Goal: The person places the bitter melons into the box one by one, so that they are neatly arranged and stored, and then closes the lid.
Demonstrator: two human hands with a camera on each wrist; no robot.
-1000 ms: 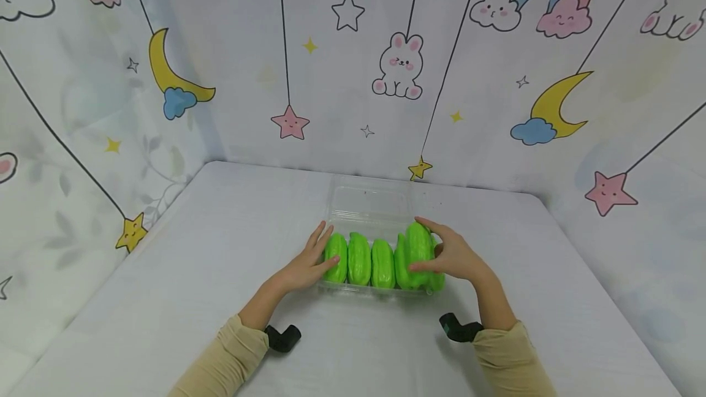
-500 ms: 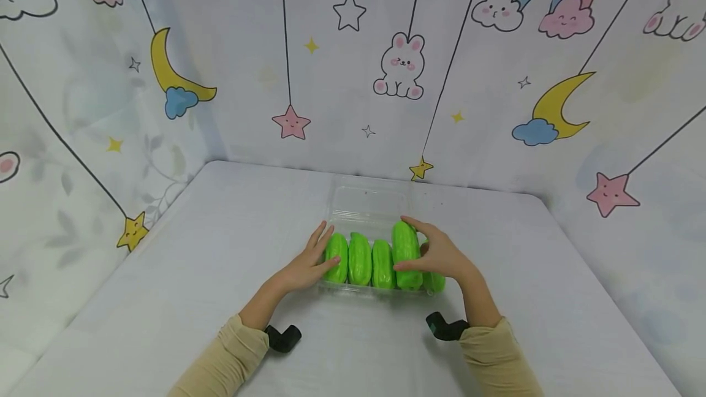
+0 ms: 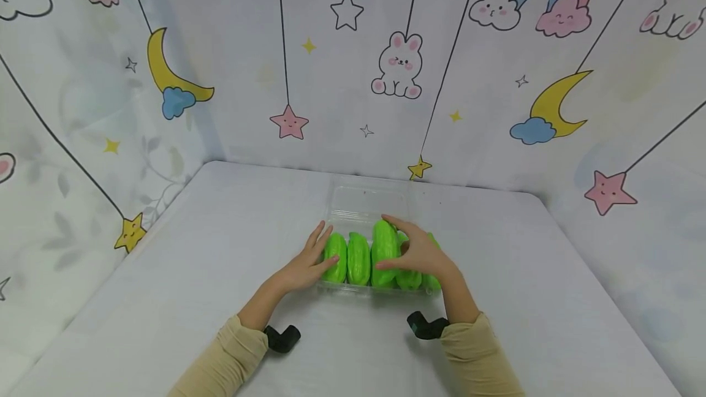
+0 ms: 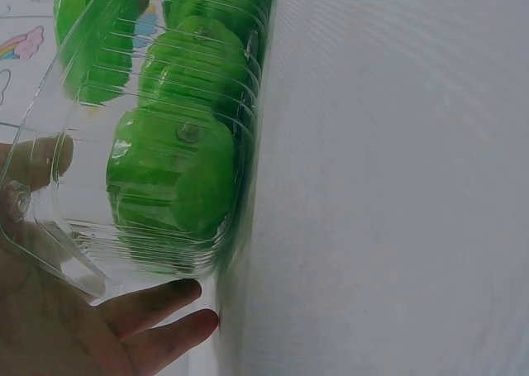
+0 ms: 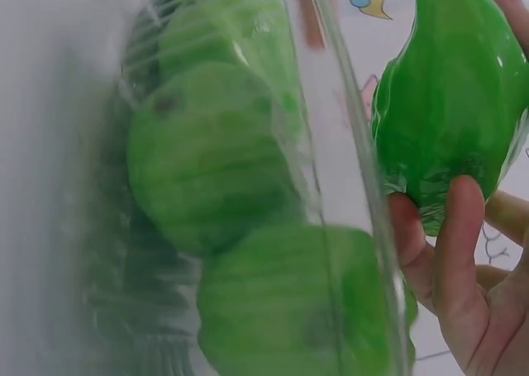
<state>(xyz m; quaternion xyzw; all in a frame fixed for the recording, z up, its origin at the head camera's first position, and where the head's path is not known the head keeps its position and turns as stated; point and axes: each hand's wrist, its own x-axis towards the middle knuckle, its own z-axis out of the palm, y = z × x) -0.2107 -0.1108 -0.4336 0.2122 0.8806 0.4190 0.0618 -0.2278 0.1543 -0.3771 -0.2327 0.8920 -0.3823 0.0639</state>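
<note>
A clear plastic hinged box [image 3: 358, 288] lies on the table with its lid folded back. Bright green, ribbed, gourd-shaped pieces [image 3: 359, 259] stand in a row inside. My left hand [image 3: 305, 267] holds the box's left end; in the left wrist view its thumb [image 4: 41, 161] is inside the rim and its fingers are outside. Between thumb and fingers my right hand [image 3: 421, 254] grips one green gourd [image 3: 384, 253], raised above the row. That gourd [image 5: 450, 87] appears above the box rim in the right wrist view, film-wrapped. It partly hides the pieces behind it.
The transparent lid [image 3: 368, 201] lies flat behind the box, towards the back edge of the white-covered table [image 3: 248, 213]. A cartoon-printed curtain [image 3: 331, 78] hangs around the table's back and sides. Black wrist cameras [image 3: 284, 339] sit below both hands.
My right hand has moved left along the box with the green gourd in its grip, uncovering pieces at the right end. My left hand has stayed in place.
</note>
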